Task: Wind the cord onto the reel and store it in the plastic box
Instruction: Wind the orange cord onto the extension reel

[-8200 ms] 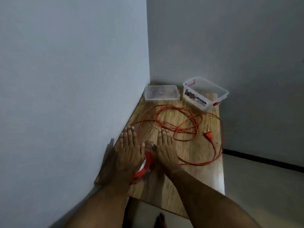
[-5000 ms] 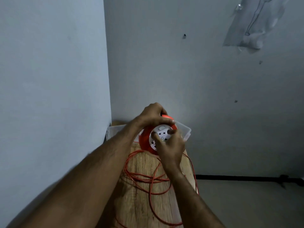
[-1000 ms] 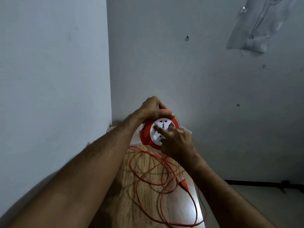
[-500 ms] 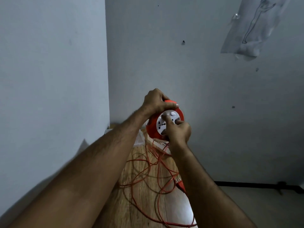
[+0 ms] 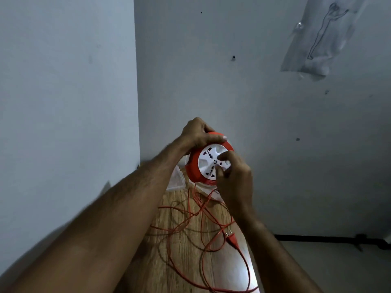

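An orange cord reel (image 5: 195,166) with a white socket face (image 5: 208,161) is held up above the wooden table (image 5: 184,256). My left hand (image 5: 198,134) grips its top rim. My right hand (image 5: 234,176) presses its fingers on the white face. Orange cord (image 5: 190,220) hangs from the reel's bottom and lies in loose loops on the table, ending in an orange plug (image 5: 231,238). The clear plastic box (image 5: 211,192) is mostly hidden behind the reel and my right hand.
A clear plastic lid (image 5: 176,180) lies at the table's far left, by the wall corner. Grey walls close off the left and the back. The table's right edge drops to the floor, with a dark baseboard (image 5: 317,237) beyond.
The white face has turned under my right hand's fingers. The cord loops on the table have shifted and the plug has moved a little. The reel stays held up.
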A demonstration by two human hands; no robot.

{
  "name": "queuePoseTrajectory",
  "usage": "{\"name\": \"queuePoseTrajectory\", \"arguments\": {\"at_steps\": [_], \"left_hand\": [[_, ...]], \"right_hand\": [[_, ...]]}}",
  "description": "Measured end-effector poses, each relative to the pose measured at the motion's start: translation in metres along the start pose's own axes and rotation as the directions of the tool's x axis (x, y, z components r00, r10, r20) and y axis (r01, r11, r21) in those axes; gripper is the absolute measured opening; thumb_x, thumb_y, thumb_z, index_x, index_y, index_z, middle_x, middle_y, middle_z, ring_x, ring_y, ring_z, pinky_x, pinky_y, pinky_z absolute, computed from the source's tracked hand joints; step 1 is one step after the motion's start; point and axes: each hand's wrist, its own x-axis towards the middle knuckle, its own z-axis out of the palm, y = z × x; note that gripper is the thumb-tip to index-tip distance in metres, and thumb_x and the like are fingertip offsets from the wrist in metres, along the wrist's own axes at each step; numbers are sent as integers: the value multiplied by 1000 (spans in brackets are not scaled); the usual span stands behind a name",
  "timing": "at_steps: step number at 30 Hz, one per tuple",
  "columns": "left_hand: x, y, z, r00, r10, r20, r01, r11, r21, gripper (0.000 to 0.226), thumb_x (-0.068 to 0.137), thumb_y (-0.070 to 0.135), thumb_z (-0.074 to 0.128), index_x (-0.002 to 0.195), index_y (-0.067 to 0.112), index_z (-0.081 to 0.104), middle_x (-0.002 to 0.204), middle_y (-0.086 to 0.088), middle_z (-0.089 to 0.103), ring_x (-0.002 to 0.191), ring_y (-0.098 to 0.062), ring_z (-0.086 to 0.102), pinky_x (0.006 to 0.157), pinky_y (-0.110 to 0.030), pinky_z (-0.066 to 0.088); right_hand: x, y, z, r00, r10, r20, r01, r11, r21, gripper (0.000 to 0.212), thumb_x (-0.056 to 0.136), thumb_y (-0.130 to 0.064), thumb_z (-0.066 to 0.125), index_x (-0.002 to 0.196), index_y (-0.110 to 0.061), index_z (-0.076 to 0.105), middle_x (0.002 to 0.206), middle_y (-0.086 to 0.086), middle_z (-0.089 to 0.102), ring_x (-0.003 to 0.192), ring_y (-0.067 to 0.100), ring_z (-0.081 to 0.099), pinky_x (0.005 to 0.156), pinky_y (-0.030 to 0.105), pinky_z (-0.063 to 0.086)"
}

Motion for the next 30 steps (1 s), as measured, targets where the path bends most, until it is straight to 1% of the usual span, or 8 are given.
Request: {"name": "queuePoseTrajectory", "arguments": {"at_steps": [3,9,15,17,21,25,27,30], "left_hand": [[-1,-1,-1,999,-10,42,9,1000,2,35,74,45,90,91,15,85,83,-2,82,72,-16,80,77,-44,67],[-3,0,-2,998,-17,63,17,1000,-3,32,73,43,91,88,16,86,81,-1,82,72,-16,80,77,-44,67],[-7,1,-1,991,-3,134,-6,998,68,32,74,46,90,88,18,85,83,-2,82,70,-17,79,74,-42,67],[-7,1,0,992,-6,129,-7,996,94,33,72,49,90,86,20,84,82,0,81,69,-14,79,73,-40,67],[-9,-2,4,998,-10,67,5,997,78,37,75,48,89,93,16,85,87,0,82,73,-15,78,76,-37,67],[-9,-3,10,1000,-8,17,7,998,67,38,73,49,89,94,17,85,88,1,82,76,-13,78,76,-37,67],[-8,-4,15,1000,12,11,-14,993,120,40,71,54,89,90,19,86,83,3,82,73,-9,77,71,-33,65],[-11,-7,21,999,40,4,-40,981,188,42,71,54,89,93,19,86,87,2,82,75,-6,75,63,-22,54]], "right_hand": [[-1,9,-8,872,-352,341,443,864,-240,42,85,-4,67,125,-17,67,142,20,51,65,16,57,54,20,42],[4,9,-15,812,-302,499,526,749,-403,71,80,-11,79,145,-27,54,146,31,44,68,28,68,48,29,49],[6,7,-8,773,-421,475,628,615,-477,50,86,-27,52,133,-23,67,118,38,64,61,34,71,46,31,53],[6,12,-3,779,-455,431,625,621,-474,48,84,-27,63,132,-24,67,107,35,69,54,31,68,46,30,52],[7,15,8,938,-255,234,328,870,-367,56,75,-38,82,127,-20,68,75,12,74,52,22,65,55,31,59],[-1,-4,20,985,170,8,-169,982,-81,54,78,-46,80,122,-17,67,102,3,76,82,15,70,71,19,55],[-6,-16,30,881,471,-52,-461,877,132,55,77,-47,82,121,-17,64,109,-1,70,91,12,67,69,14,49],[-12,-26,42,578,814,56,-757,510,409,56,76,-49,84,117,-18,62,113,1,68,101,21,69,77,35,62]]}}
